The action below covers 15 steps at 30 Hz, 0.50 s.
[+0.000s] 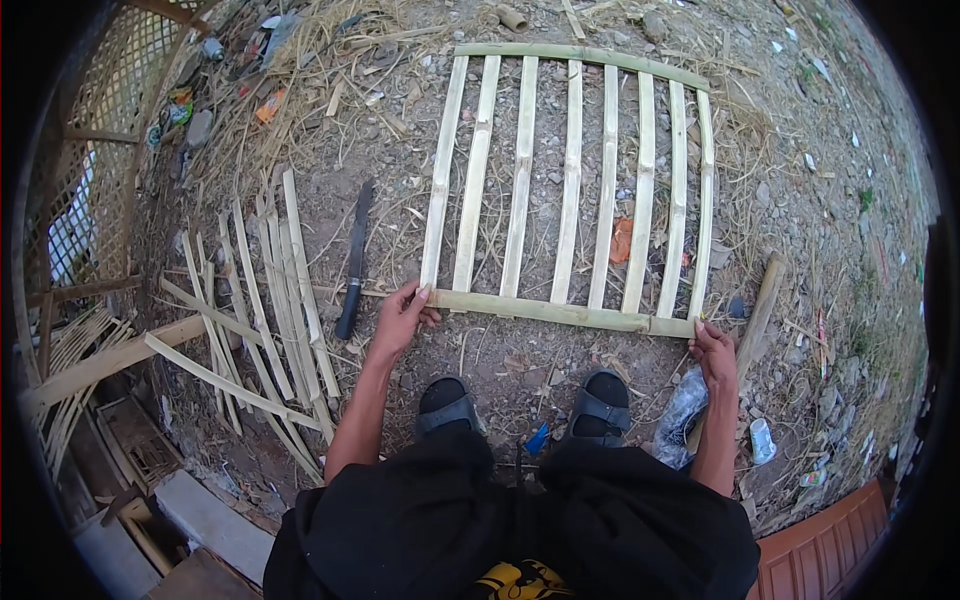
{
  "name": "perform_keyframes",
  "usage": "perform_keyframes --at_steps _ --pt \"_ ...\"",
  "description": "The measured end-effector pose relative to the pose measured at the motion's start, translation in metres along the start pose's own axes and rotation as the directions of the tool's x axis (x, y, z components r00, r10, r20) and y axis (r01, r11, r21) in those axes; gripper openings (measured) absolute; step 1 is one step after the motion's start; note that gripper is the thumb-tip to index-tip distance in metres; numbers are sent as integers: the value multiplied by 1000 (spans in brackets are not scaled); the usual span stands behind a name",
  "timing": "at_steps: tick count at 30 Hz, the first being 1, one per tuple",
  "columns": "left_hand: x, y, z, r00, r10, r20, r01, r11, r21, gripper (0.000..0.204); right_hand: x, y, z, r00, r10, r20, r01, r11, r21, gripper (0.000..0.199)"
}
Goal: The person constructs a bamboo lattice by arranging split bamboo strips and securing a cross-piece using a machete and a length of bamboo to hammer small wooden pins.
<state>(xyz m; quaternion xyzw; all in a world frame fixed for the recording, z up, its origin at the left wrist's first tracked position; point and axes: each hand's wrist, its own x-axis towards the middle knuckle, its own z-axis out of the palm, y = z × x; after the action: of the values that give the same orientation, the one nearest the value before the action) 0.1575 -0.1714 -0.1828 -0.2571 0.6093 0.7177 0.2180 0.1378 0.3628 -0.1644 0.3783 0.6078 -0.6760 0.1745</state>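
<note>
A frame of split bamboo lies on the ground before me, with several upright slats (573, 180) between a far crossbar (580, 55) and a near crossbar (550, 311). My left hand (403, 312) pinches the near crossbar's left end, close to the foot of the leftmost slat. At the other end, my right hand (713, 352) grips the right corner between thumb and fingers. A long knife (355, 260) with a dark handle lies left of the frame, apart from my left hand.
Loose bamboo strips (285, 290) are piled at the left, beside a wooden beam (120, 360) and a lattice panel (110, 190). A bamboo pole (762, 305), a clear plastic bag (682, 415) and a plastic cup (762, 441) lie at the right. Straw and litter cover the dirt.
</note>
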Motion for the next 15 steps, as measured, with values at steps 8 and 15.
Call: perform_keyframes --at_steps 8,15 --pt "-14 19 38 791 602 -106 -220 442 869 36 -4 -1 0 999 -29 -23 30 999 19 25" --pt "-12 22 48 775 614 148 -342 210 916 38 -4 0 3 999 -37 -10 37 999 30 26"
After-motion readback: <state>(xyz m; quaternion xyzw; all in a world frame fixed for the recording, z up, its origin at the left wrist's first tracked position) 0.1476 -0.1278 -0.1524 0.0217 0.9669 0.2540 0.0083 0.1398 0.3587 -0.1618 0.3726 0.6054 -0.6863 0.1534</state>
